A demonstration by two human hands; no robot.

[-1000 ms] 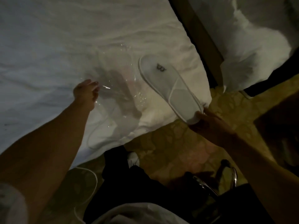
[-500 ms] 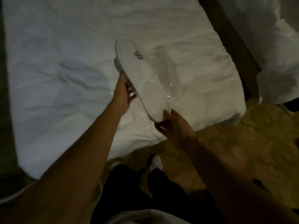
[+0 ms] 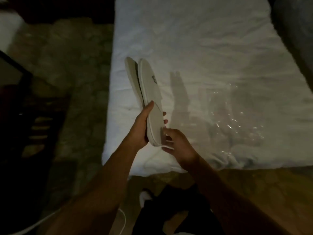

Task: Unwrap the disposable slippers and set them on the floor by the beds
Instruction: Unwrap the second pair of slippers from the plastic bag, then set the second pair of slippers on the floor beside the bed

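Two white disposable slippers (image 3: 149, 85) are pressed flat together and held upright over the near left corner of the white bed (image 3: 203, 48). My left hand (image 3: 141, 128) grips their lower half from the left, thumb along the front. My right hand (image 3: 177, 145) pinches the slippers' bottom end from the right. The heels of the pair fan slightly apart at the top. The clear plastic wrapper (image 3: 237, 121) lies crumpled and empty on the sheet to the right of my hands.
Patterned carpet (image 3: 76, 82) runs along the bed's left side and in front of it. A dark piece of furniture (image 3: 20, 107) stands at the far left. My dark trousers and a white shoe (image 3: 145, 197) show below, with a thin white cable (image 3: 123, 219) beside them.
My left hand let go of the wrapper and took hold of the slippers. The pair moved left, away from the wrapper now lying on the bed. The view swung left.
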